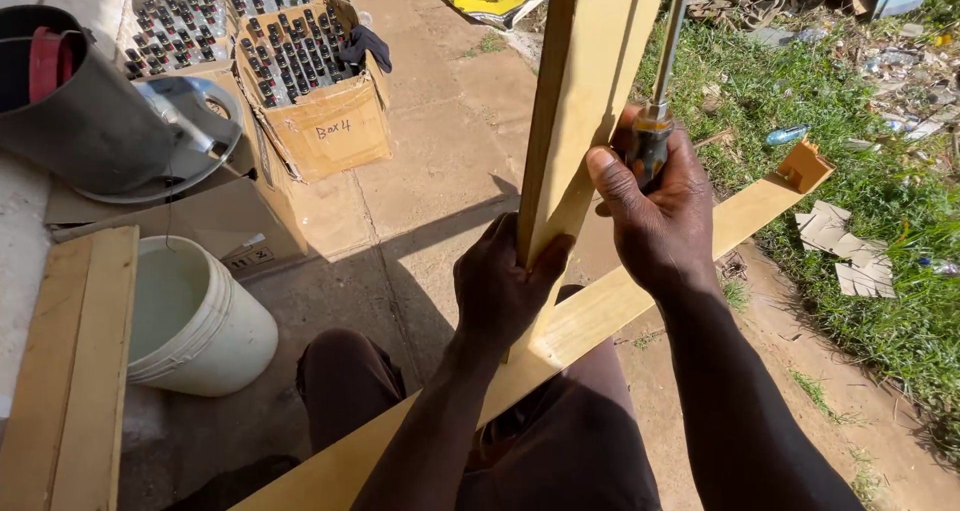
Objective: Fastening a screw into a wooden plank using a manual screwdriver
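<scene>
Two hands grip the work: the left hand [505,286] and the right hand [655,211]. Around the white bucket [195,321], one of its kind, stand two cardboard boxes of bottles [320,81] behind it, one screwdriver [660,91] and two crossed wooden battens [585,81] to its right.

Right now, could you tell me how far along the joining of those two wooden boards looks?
Done: the upright board stands on the long board lying across the lap. In hand: the left hand grips the upright near its base; the right hand holds a screwdriver alongside it. Left: no screw or fastener is visible, so the joint looks unfixed.
</scene>
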